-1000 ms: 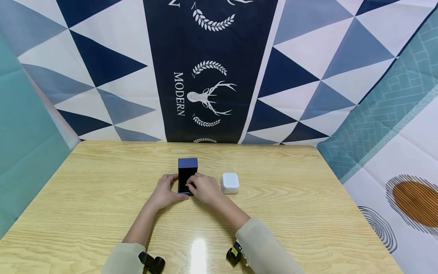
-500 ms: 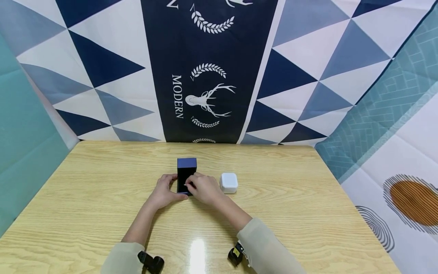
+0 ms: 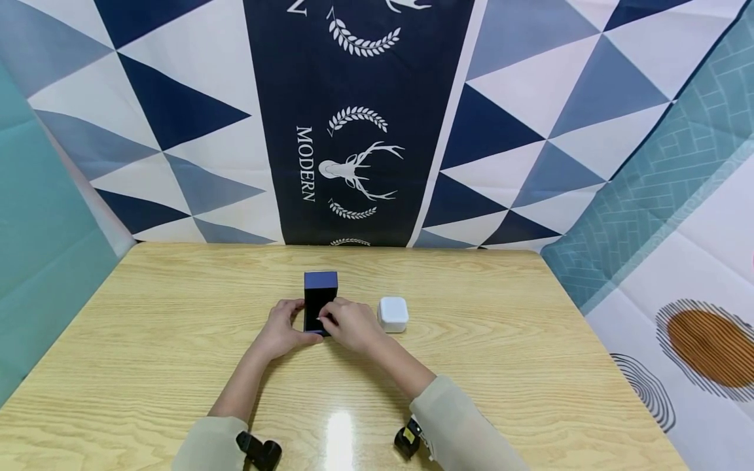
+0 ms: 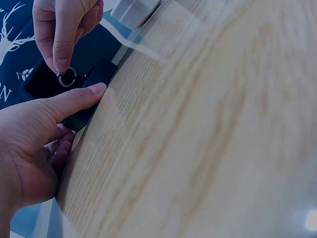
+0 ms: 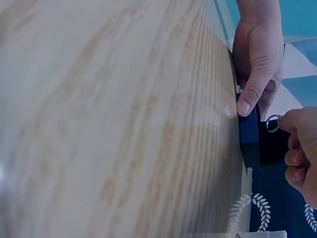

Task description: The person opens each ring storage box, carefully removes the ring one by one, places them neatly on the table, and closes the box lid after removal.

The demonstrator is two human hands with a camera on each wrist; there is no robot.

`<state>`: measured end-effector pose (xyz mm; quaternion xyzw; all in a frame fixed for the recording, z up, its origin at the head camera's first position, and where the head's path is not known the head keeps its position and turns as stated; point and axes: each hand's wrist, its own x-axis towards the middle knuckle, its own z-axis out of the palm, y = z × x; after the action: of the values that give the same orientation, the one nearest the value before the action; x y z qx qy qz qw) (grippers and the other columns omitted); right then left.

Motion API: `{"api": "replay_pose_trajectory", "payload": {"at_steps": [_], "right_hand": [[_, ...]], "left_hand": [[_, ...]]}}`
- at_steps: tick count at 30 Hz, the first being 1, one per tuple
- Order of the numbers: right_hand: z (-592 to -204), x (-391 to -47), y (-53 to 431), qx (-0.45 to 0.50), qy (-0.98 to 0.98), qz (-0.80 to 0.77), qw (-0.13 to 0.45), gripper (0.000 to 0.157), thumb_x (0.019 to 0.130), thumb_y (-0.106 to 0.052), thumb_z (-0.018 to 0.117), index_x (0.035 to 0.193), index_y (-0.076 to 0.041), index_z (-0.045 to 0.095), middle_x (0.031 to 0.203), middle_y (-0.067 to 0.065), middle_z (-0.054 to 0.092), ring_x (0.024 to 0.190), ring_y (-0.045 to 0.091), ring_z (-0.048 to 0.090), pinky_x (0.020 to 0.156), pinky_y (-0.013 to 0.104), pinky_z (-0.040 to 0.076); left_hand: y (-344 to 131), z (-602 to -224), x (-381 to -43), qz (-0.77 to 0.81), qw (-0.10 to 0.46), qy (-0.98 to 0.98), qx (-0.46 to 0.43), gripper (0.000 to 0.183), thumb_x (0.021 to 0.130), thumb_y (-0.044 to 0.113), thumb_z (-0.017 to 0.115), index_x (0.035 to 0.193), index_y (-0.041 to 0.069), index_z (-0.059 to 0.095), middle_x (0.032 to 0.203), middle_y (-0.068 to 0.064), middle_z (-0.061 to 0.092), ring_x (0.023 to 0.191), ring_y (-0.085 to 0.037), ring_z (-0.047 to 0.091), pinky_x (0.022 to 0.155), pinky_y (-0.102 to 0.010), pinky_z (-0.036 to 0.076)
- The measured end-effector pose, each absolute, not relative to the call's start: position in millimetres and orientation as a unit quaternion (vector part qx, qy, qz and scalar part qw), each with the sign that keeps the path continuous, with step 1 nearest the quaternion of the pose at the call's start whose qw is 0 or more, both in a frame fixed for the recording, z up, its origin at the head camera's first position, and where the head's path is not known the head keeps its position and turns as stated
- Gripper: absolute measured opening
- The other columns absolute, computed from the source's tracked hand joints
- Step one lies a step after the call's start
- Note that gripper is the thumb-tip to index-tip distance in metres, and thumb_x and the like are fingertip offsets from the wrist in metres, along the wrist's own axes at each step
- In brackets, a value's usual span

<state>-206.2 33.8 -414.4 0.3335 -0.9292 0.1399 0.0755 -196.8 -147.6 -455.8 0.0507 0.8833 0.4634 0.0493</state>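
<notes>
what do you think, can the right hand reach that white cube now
Probably yes: the white cube sits close beside the right hand, its top uncovered. The hand is pinching a ring, which it might need to release first.

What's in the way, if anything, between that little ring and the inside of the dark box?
Nothing visible. The right hand pinches the ring right at the open dark box. The left hand only grips its side and near edge; the white object sits off to the right.
</notes>
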Motion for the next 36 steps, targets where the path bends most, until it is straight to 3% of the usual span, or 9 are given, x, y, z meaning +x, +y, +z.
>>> {"api": "replay_pose_trajectory", "payload": {"at_steps": [23, 36], "right_hand": [[-412, -216, 29, 0.336, -0.926, 0.135, 0.105, 0.014, 0.091, -0.026, 0.059, 0.096, -0.017, 0.069, 0.084, -0.007, 0.065, 0.063, 0.002, 0.054, 0.05, 0.015, 0.038], [-409, -208, 29, 0.353, -0.918, 0.136, 0.12, 0.01, 0.091, -0.024, 0.06, 0.092, -0.018, 0.068, 0.085, -0.008, 0.066, 0.066, 0.002, 0.058, 0.054, 0.017, 0.044]], "left_hand": [[-155, -455, -217, 0.451, 0.056, 0.889, 0.062, 0.089, 0.07, 0.034, 0.082, 0.138, -0.002, 0.038, 0.138, -0.021, 0.037, 0.125, -0.038, 0.036, 0.1, -0.051, 0.04], [-157, -457, -217, 0.449, 0.055, 0.889, 0.068, 0.089, 0.07, 0.036, 0.082, 0.138, -0.001, 0.039, 0.14, -0.022, 0.035, 0.127, -0.039, 0.032, 0.101, -0.052, 0.039]]}}
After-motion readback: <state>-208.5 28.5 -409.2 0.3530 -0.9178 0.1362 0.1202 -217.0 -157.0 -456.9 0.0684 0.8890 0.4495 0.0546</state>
